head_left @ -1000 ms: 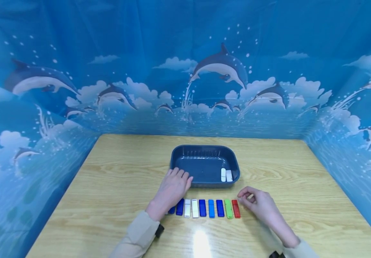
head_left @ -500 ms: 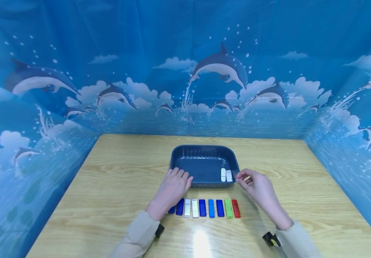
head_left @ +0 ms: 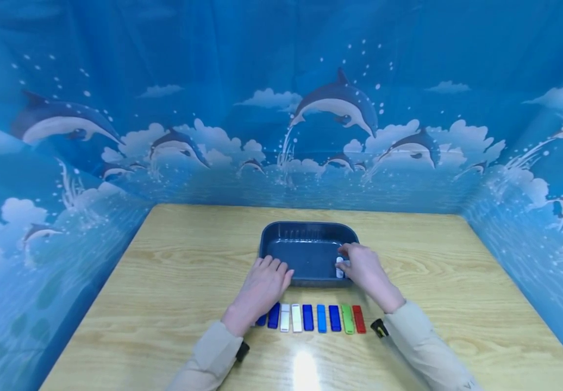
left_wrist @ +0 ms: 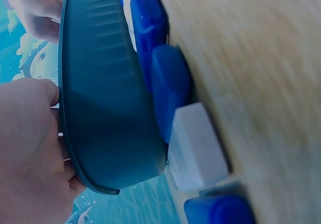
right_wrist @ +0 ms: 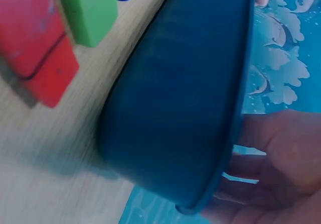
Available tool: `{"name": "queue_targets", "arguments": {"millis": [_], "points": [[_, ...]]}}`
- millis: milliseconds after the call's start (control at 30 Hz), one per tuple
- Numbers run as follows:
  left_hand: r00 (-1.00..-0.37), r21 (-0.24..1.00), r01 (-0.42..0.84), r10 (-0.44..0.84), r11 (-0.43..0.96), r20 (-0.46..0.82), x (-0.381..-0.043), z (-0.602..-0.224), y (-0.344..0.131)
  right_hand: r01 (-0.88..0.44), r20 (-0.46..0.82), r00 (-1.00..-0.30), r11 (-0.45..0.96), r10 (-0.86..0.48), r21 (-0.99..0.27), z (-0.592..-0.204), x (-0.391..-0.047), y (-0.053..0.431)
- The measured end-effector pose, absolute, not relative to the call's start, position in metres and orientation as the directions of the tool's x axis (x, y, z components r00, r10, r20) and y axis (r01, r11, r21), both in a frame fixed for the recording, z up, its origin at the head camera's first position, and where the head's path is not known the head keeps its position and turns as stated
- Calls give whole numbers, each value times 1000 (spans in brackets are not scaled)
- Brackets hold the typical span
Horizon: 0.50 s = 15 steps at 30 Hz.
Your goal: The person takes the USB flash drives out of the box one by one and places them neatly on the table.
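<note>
A dark blue plastic basin (head_left: 306,282) stands on the table. On its front left rim lies my left hand (head_left: 261,285), the fingers reaching over the edge; the left wrist view shows this hand (left_wrist: 35,148) against the rim from outside. My right hand (head_left: 367,271) reaches over the right side into the basin. Its thumb and index finger are at a white USB stick (head_left: 339,273); a pinch cannot be made out. The right wrist view shows the right hand's fingers (right_wrist: 253,131) passing behind the rim, tips hidden. My right hand covers the spot beside that stick.
In front of the basin runs a row of capped USB sticks: a red one (head_left: 358,319), a green one (head_left: 347,319), several blue and white ones. My left forearm hides the row's left end. A dolphin-print curtain (head_left: 281,108) surrounds the wooden table (head_left: 188,233).
My right hand has moved from beside the red USB stick up past the basin's right rim and into the basin. My left hand has stayed on the rim.
</note>
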<state>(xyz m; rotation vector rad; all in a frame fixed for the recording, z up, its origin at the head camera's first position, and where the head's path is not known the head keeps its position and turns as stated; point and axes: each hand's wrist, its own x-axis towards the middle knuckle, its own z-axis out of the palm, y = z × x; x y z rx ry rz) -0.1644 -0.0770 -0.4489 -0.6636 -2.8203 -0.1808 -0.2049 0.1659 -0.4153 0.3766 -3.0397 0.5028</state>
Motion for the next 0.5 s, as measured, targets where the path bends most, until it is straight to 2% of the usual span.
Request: {"name": "queue_targets", "arguments": {"millis": [167, 500], "points": [[-863, 54, 460, 431, 886, 264, -164, -449, -77, -192, 4, -980, 935, -200, -297, -420, -216, 159], [-870, 55, 449, 421, 892, 256, -165, -450, -77, -272, 72, -962, 943, -263, -192, -431, -229, 156]]}}
